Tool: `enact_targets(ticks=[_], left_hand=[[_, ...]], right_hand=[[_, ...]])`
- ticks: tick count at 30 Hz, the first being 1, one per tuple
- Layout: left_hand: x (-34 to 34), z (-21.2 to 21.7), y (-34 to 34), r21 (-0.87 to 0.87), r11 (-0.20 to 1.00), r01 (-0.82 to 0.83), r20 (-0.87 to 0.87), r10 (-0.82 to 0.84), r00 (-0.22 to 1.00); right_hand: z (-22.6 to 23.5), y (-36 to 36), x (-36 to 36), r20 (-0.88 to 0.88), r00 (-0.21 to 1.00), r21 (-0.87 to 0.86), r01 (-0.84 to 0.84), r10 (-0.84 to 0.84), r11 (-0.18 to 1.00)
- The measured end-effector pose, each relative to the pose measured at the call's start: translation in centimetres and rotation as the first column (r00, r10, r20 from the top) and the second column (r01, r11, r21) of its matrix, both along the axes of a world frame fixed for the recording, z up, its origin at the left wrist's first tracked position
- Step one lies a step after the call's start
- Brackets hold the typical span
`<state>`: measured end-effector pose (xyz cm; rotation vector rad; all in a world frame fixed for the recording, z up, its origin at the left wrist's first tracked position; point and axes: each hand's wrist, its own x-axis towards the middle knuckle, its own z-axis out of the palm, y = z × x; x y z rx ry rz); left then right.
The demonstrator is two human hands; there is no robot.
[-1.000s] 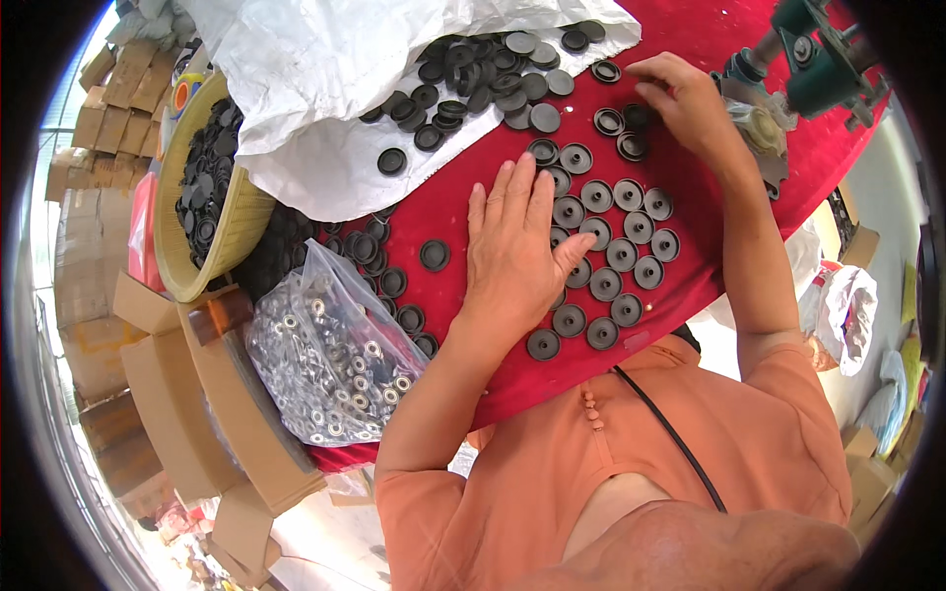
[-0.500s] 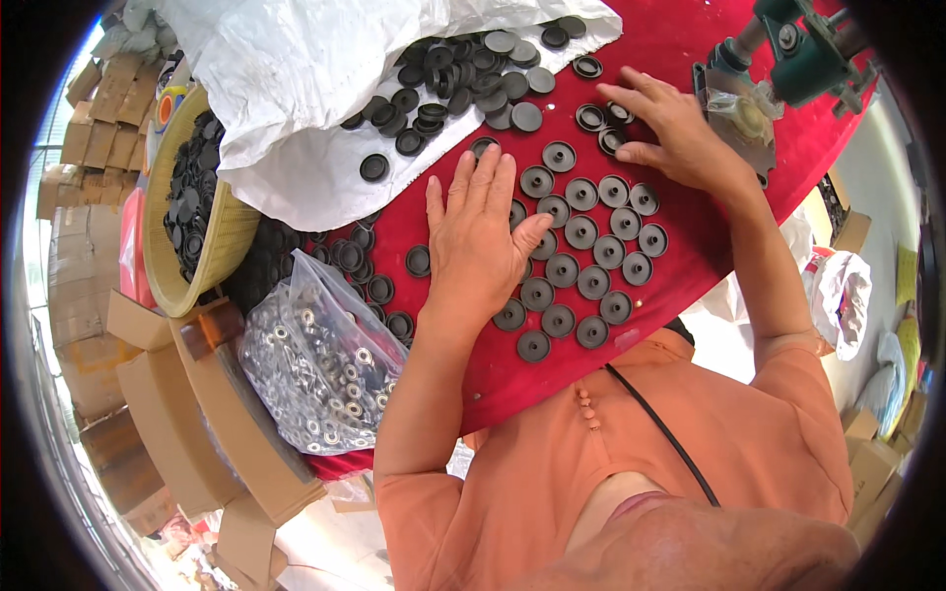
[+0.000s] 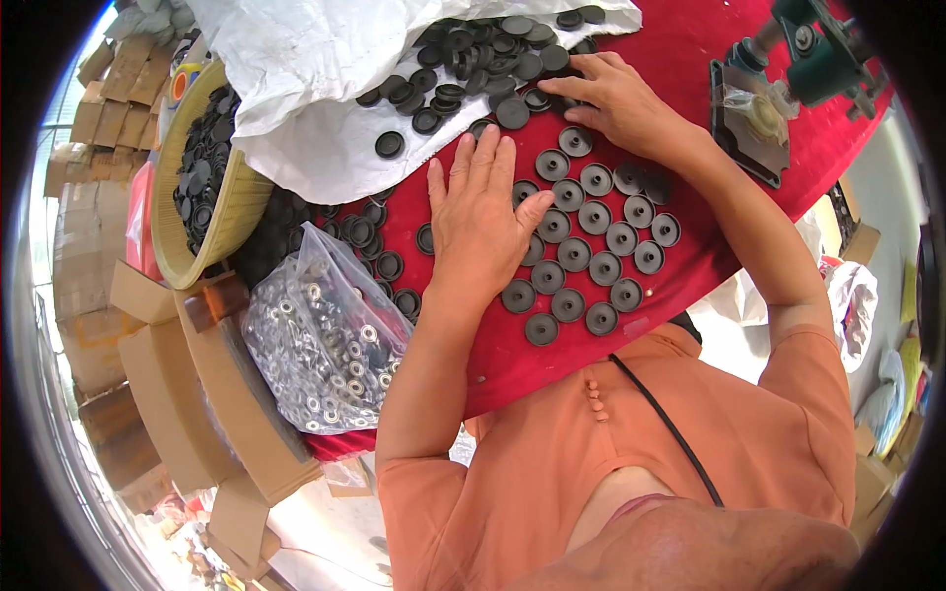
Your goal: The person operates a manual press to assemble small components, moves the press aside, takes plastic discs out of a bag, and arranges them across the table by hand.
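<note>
My left hand [image 3: 480, 212] lies flat, palm down, on the red cloth with its fingers stretched out. It rests at the left edge of a cluster of round black caps [image 3: 594, 217], set out hollow side up with a small stub in each middle. My right hand [image 3: 623, 106] is at the far side of that cluster, fingers apart and extended to the left. Its fingertips reach a black cap [image 3: 537, 98] at the edge of the loose black disc pile [image 3: 483, 59]. Whatever lies under the right palm is hidden.
The disc pile spills from a white sack [image 3: 325, 148]. A clear bag of small metal bearings [image 3: 330, 345] lies at the left, near a yellow basket [image 3: 241, 212] of black parts and an open cardboard box [image 3: 177, 414]. A green metal machine [image 3: 818, 49] stands at the far right.
My right hand has moved left, from the loose caps at the far right to the edge of the disc pile. My left hand stays flat. The view has shifted slightly.
</note>
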<state>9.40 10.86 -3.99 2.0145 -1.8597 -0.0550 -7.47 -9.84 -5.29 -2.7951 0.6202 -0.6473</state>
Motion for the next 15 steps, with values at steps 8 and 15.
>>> enact_targets(ticks=[8, 15], left_hand=[[-0.2, 0.5, 0.7, -0.053, 0.995, -0.088, 0.094, 0.093, 0.991], [1.3, 1.9, 1.6, -0.054, 0.981, -0.187, 0.268, 0.195, 0.943]], right_hand=[[0.7, 1.1, 3.8, 0.021, 0.996, 0.037, -0.083, 0.082, 0.996], [2.4, 5.5, 7.1, -0.071, 0.988, 0.095, -0.128, 0.135, 0.987]])
